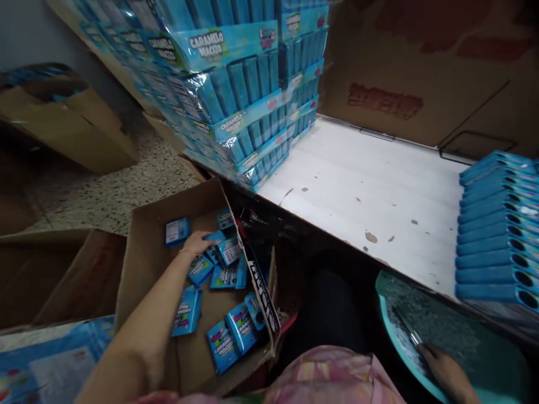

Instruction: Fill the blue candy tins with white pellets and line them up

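My left hand (199, 242) reaches down into an open cardboard box (145, 235) at my left. Its fingers are closed on a small blue candy packet (215, 237) among several others. More packets (242, 327) printed "Caramelo Macizo" lie loose on the bottom of the box. Low on the right, my right hand (448, 370) is wrapped round a long narrow tool (406, 325) that looks like a knife. The tool is over a teal basin (384, 306), whose whitish contents I cannot make out.
Shrink-wrapped blue display packs (244, 84) stand stacked at the back left of the white work surface (337, 179). A row of blue packets (484, 235) sits at its right edge, with a cardboard wall (421, 67) behind. Other cartons (84, 134) stand on the speckled floor.
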The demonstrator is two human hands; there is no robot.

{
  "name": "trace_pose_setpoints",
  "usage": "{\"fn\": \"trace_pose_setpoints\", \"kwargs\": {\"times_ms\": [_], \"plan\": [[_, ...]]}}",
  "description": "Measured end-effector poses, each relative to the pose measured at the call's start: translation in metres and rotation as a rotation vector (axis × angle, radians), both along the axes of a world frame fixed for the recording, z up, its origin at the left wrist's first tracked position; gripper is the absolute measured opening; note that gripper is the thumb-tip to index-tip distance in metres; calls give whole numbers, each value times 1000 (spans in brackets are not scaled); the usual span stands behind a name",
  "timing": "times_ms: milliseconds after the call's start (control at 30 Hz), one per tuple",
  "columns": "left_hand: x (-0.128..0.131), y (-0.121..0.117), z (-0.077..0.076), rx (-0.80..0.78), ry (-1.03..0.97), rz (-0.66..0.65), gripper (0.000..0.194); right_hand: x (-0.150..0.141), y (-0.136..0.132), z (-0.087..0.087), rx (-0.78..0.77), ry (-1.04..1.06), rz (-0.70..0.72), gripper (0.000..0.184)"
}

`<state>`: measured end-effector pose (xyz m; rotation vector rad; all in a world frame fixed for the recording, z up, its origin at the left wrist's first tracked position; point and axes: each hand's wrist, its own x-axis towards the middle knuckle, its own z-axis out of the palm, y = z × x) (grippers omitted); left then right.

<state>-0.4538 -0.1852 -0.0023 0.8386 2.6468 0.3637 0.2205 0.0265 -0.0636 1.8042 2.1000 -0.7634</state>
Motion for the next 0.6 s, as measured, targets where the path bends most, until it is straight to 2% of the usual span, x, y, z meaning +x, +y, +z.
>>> {"fn": "trace_pose_setpoints", "kwargs": {"times_ms": [133, 233, 300, 333, 400, 433, 500, 600], "plan": [[40, -19, 34, 93, 21, -251, 32, -1, 2, 1, 25, 6, 20, 33], [82, -28, 45, -1, -169, -379, 28, -1, 2, 1, 0, 25, 69, 37], [105, -34, 44, -21, -218, -303, 33, -2, 1, 2, 0, 32, 106, 39], [112, -36, 42, 21, -153, -211, 36, -2, 0, 2, 8, 26, 118, 40], [117, -36, 37, 159, 105, -23, 44, -3, -1, 2, 31, 7, 133, 40], [115, -35, 34, 205, 227, 28, 50, -3, 0, 1, 42, -6, 138, 40], [105, -30, 28, 179, 337, 29, 65, -2, 1, -2, 57, -29, 152, 40], [88, -22, 23, -12, 273, -19, 80, -2, 0, -6, 77, -35, 174, 40]]}}
